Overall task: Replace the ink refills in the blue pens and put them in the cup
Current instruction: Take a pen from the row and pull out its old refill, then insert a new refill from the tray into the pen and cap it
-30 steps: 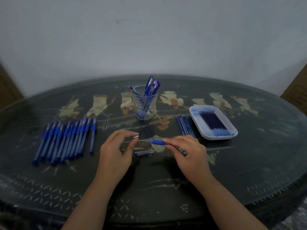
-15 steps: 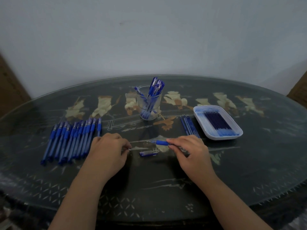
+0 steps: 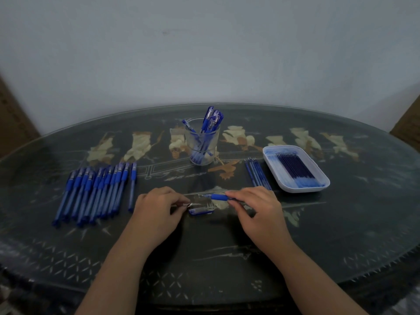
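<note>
In front of the cup (image 3: 202, 144), toward the person, both hands are busy with one dismantled pen. The right hand (image 3: 256, 208) has its fingers curled round the pen barrel (image 3: 218, 197), whose blue grip points left. The left hand (image 3: 159, 209) pinches a small pale piece (image 3: 190, 204) between thumb and fingertips. It is probably the pen's nose cone, though it is too small to be sure. The cap (image 3: 201, 211) lies on the tabletop (image 3: 352, 212) between the hands, nearer the person than the cup. To do this step well, the barrel should be held level and steady while the small piece is kept square to the opening. It should be turned gently so the thread catches without crossing. It also helps to keep the cap within reach and stop it rolling. The row of blue pens (image 3: 97, 192) waiting their turn lies to the cup's left. A few loose refills (image 3: 258, 176) lie to its right, and beyond them a white tray (image 3: 303, 190) holds more refills (image 3: 295, 169). Finished pens stand inside the cup. No brand, label or lettering can be read on anything here.
</note>
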Demonstrator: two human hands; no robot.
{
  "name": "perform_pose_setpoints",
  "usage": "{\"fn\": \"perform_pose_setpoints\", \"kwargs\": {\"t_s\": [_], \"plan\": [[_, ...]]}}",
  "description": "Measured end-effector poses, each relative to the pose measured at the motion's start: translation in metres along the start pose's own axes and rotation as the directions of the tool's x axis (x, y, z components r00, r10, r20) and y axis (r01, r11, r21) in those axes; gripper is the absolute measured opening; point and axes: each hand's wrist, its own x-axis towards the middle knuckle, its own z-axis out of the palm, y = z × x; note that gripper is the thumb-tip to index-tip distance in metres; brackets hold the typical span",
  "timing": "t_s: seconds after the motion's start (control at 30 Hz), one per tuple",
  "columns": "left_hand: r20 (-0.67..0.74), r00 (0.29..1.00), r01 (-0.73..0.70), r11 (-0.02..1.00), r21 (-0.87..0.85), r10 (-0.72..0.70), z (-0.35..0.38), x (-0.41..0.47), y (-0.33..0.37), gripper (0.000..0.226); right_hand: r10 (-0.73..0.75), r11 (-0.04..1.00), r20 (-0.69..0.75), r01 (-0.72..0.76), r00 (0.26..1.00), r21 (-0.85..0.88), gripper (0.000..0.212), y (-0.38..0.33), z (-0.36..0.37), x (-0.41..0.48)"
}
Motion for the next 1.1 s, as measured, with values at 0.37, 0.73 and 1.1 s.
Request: {"fn": "perform_pose_setpoints", "kwargs": {"t_s": [0.37,0.73,1.1], "plan": [[-0.032,0.999,0.032,0.992,-0.119,-0.036,0.003,-0.001,-0.002,0.016,0.017,1.000,0.003,-0.017,1.000,-0.001,0.023,-0.004,-0.003,0.001],[-0.066,0.993,0.032,0.756,-0.654,-0.099,-0.006,-0.006,0.027,0.029,0.352,0.897,0.024,-0.344,0.936,0.277,0.016,-0.044,-0.021,0.023],[0.051,0.998,0.067,0.651,-0.756,-0.044,-0.003,-0.011,0.050,0.028,0.585,0.567,0.314,-0.654,0.748,0.500,0.015,-0.063,-0.029,0.029]]}}
